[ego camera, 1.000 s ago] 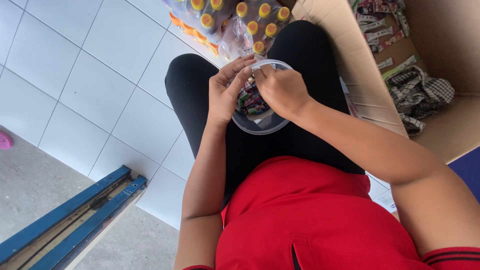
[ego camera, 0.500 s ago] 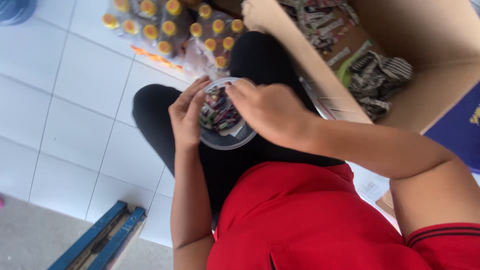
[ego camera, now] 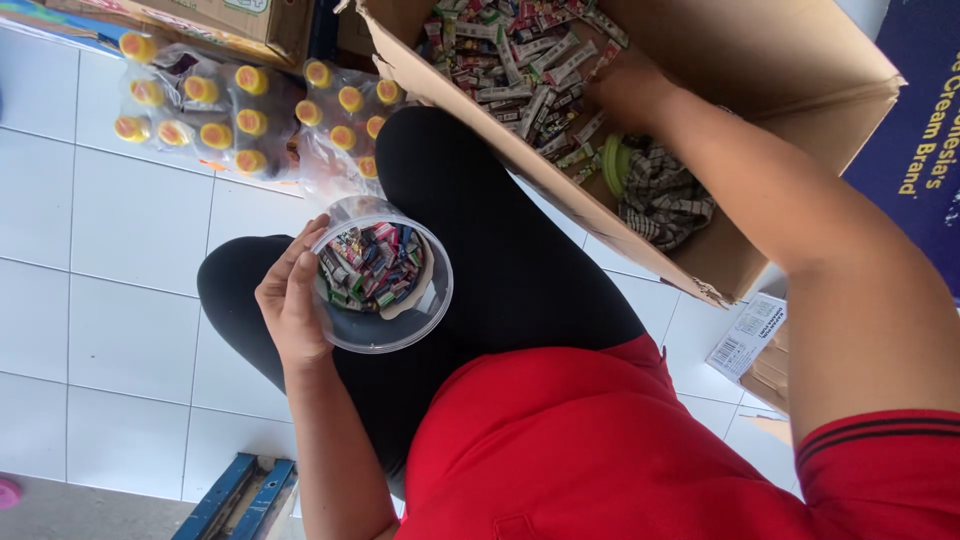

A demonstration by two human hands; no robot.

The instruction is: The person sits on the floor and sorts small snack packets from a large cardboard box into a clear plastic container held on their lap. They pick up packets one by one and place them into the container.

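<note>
Head view: jar [ego camera: 385, 290] in left hand [ego camera: 290, 300] grip (lap)

The left hand [ego camera: 292, 300] grips a clear tub [ego camera: 383, 288] of sachets on the lap. The right hand [ego camera: 625, 92] reaches into a cardboard box [ego camera: 760, 60] among loose sachets [ego camera: 520, 60].

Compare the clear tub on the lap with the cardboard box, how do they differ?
The clear tub is round and see-through; the cardboard box is brown, square-sided and far bigger. The left hand grips the tub's side, while the right hand reaches down inside the box. The tub rests on the lap; the box sits beside the leg. Both hold small colourful sachets.
</note>
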